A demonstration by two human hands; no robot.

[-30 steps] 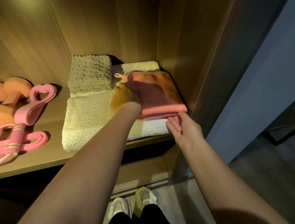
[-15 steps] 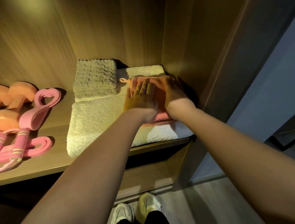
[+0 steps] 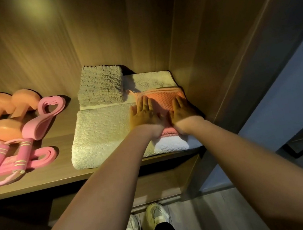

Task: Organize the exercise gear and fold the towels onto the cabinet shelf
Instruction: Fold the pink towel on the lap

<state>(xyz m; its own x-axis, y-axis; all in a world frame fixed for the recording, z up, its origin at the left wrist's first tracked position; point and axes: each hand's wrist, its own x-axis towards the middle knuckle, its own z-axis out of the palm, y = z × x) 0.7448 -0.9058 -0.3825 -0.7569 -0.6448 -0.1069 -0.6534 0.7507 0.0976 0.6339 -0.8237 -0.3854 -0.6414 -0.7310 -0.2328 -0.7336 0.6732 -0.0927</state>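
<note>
Coral waffle towel, folded small, lies right of centre in the frame on top of the white towel, close to the cabinet wall. Both grips lie flat on it, fingers straight and apart, clamped on nothing. The left grip presses its left half and the right grip its right half. I judge this to be the smoothing of a finished fold.

The risk lies in the lift-off. Soft cloth may spring open once the pressure goes, and the loop at its upper left corner could snag a finger and drag the fold askew. A forward push could slide it over the plush pile beneath, rucking that up or nudging the grey towel just behind. The white towel's front edge sits at the lip of the shelf, so a pull toward the body might tip the stack off. Dumbbells and bands at the left are well apart.
</note>
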